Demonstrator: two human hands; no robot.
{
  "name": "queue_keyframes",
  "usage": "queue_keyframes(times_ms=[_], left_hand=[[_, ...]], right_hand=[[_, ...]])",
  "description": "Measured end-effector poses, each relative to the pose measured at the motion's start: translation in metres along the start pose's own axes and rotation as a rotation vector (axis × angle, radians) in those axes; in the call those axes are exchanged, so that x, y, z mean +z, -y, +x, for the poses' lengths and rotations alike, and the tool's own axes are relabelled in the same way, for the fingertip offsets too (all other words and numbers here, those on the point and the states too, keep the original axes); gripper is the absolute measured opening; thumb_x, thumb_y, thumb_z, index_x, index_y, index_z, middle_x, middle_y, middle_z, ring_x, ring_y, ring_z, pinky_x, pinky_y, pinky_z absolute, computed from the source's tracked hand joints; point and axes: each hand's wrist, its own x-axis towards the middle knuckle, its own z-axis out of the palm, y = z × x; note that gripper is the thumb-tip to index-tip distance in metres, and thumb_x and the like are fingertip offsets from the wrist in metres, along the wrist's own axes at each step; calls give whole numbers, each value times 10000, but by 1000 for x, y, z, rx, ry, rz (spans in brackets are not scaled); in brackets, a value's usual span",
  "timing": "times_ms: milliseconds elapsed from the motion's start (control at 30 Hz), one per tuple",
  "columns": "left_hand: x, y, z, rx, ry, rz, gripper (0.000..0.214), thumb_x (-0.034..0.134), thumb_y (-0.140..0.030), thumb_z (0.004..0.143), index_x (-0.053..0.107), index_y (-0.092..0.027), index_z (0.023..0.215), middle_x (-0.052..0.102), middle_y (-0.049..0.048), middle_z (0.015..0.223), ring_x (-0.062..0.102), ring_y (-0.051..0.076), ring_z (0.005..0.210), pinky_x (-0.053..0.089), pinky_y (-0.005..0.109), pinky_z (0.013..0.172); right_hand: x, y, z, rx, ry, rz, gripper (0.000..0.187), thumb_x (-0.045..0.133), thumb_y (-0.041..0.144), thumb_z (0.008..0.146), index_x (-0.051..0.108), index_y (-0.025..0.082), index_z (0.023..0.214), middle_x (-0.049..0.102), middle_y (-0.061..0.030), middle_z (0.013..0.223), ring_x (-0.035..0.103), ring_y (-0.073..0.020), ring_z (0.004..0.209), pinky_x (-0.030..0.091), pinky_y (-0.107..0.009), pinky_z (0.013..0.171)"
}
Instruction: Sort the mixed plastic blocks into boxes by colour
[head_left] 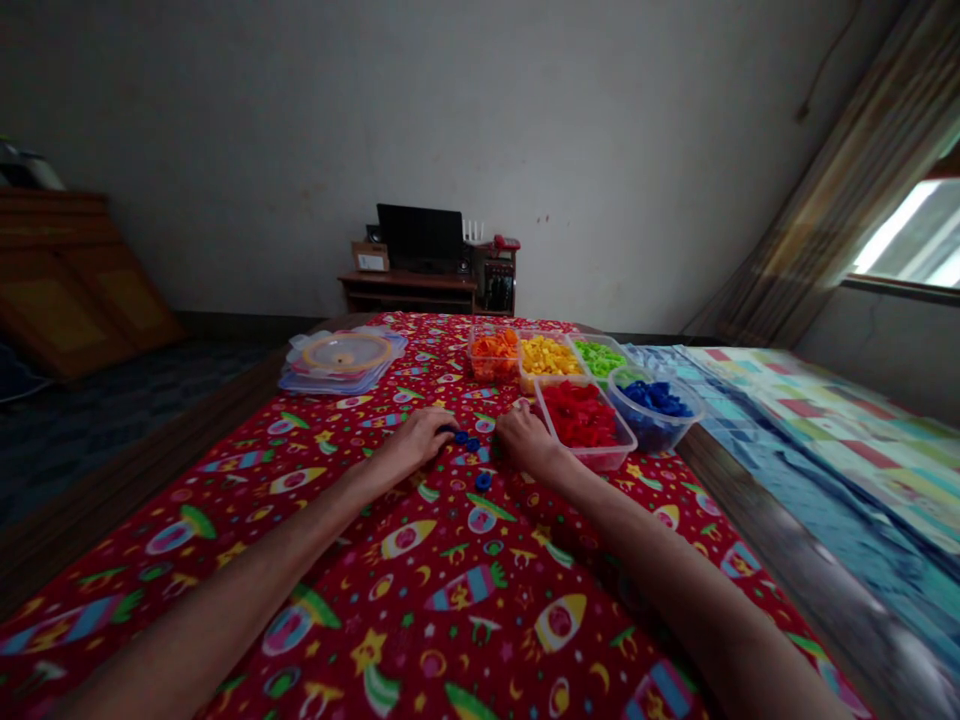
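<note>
My left hand (427, 437) rests on the tablecloth with its fingers curled at the end of a short row of small blue plastic pieces (472, 445). Thumb and fingertips close on the nearest of these blue pieces. Another blue piece (484, 482) lies apart, closer to me. My right hand (523, 434) is down on the cloth to the right of the row, its fingers bent and pressed together; whatever is under them is hidden. Right beside it stands a clear tub of red pieces (583, 415).
Clear tubs of orange (495, 355), yellow (550, 357) and green pieces (598, 358) stand behind the red one. A round tub holds blue pieces (655, 398) at the right table edge. Stacked lids (343, 358) lie at the left. Red patterned cloth (450, 640) covers the table.
</note>
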Motion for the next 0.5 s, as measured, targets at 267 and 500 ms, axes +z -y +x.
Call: queue_keyframes(times_ms=[267, 500], left_hand=[[-9, -19, -2, -309, -162, -381, 272, 660, -342, 683, 677, -188, 907, 701, 38, 825, 647, 216, 787, 499, 331, 758], [-3, -36, 5, -495, -185, -942, 719, 762, -371, 548, 505, -139, 1178, 667, 8, 800, 629, 156, 673, 482, 249, 615]], right_hand=[[2, -3, 9, -109, -345, 474, 209, 461, 65, 852, 591, 94, 1013, 612, -128, 917, 542, -201, 882, 447, -325, 822], [-5, 14, 11, -254, -426, 669, 241, 534, 157, 865, 572, 153, 1103, 643, -65, 853, 549, -153, 740, 415, -254, 678]])
